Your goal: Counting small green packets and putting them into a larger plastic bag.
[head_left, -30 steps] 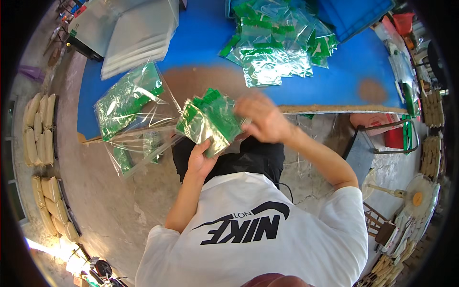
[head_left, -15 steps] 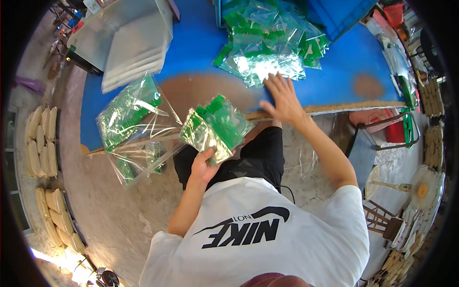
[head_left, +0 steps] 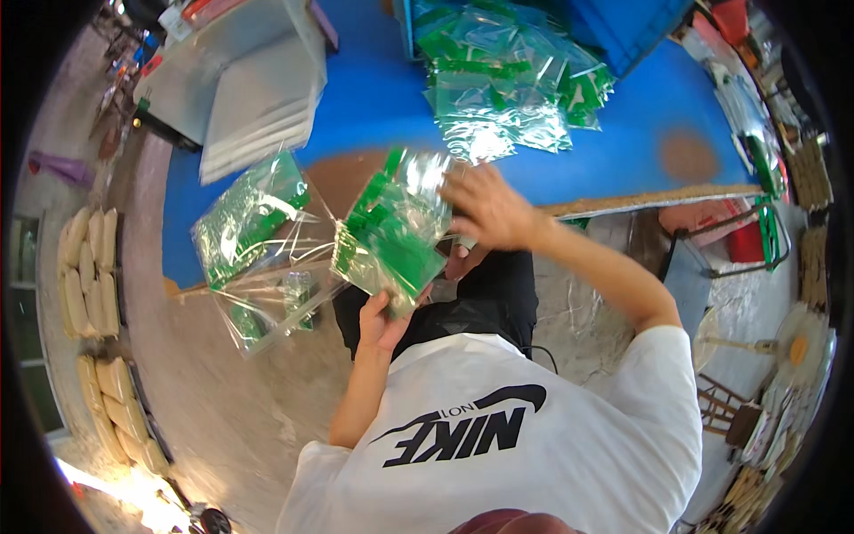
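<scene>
Right hand (head_left: 487, 209) returned, fingers against green packets (head_left: 396, 238).

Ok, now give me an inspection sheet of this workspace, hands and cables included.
Surface: blue tabletop with a brown patch at right.
Packets: held clear-and-green packets; packet pile farther across; large clear bag with more, overhanging the near edge.
Clutter: stacked clear plastic sheets; blue plastic bin.
Left hand: gripping the held packets' lower end.
Right hand: blurred, at their upper right edge; grip unclear.
Cables: thin black cable beside the person's right hip.
Surroundings: fan at right, tan sacks at left.
</scene>
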Demonstrator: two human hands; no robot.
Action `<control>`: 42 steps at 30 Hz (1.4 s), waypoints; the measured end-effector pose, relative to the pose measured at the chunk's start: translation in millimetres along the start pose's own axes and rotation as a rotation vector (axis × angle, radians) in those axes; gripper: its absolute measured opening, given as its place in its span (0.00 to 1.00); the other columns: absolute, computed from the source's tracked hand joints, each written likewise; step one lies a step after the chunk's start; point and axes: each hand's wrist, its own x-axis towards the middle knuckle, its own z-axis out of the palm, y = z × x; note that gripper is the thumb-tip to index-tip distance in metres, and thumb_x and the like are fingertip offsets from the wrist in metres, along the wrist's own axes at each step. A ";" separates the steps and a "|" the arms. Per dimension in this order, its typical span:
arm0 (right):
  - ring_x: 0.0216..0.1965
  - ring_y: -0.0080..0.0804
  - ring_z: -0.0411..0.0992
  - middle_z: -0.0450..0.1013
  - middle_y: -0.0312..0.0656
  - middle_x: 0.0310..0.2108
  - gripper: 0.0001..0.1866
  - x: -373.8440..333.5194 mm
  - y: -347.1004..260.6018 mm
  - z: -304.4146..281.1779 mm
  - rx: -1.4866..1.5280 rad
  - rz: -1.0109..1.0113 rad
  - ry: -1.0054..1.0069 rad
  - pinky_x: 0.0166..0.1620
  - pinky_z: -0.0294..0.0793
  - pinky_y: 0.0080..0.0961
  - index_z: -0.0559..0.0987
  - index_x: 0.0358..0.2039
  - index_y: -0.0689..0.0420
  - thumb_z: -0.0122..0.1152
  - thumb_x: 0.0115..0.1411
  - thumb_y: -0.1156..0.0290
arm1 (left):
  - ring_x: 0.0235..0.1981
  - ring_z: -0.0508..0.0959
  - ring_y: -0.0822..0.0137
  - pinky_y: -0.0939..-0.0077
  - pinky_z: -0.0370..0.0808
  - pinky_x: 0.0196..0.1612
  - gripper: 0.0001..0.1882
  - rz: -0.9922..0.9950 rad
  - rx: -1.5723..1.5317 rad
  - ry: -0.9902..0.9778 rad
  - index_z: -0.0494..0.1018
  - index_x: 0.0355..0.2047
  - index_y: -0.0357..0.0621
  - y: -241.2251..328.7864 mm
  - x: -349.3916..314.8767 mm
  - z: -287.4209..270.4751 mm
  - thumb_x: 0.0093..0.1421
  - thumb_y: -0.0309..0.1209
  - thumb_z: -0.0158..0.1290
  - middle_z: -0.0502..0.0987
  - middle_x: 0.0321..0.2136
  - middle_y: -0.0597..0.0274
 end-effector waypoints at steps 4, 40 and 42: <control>0.59 0.56 0.66 0.71 0.54 0.52 0.22 -12.2 -19.5 -12.9 0.290 -0.175 -0.113 0.63 0.63 0.42 0.75 0.49 0.62 0.59 0.63 0.57 | 0.66 0.63 0.43 0.36 0.57 0.69 0.41 -0.015 0.022 0.076 0.56 0.66 0.38 -2.0 3.1 8.4 0.55 0.30 0.64 0.65 0.64 0.46; 0.46 0.57 0.73 0.76 0.57 0.40 0.20 36.9 -17.5 -17.9 0.663 0.310 -0.047 0.54 0.70 0.45 0.78 0.43 0.64 0.50 0.69 0.57 | 0.56 0.74 0.58 0.59 0.68 0.63 0.36 0.029 0.183 0.055 0.66 0.60 0.38 20.5 -9.0 -27.3 0.51 0.27 0.67 0.75 0.54 0.59; 0.54 0.57 0.70 0.74 0.56 0.49 0.23 41.4 51.2 -1.7 0.030 0.250 0.529 0.59 0.65 0.48 0.78 0.49 0.61 0.53 0.68 0.53 | 0.56 0.74 0.58 0.60 0.68 0.63 0.35 0.007 0.144 0.064 0.66 0.60 0.38 17.1 -2.8 -24.1 0.51 0.27 0.66 0.75 0.54 0.59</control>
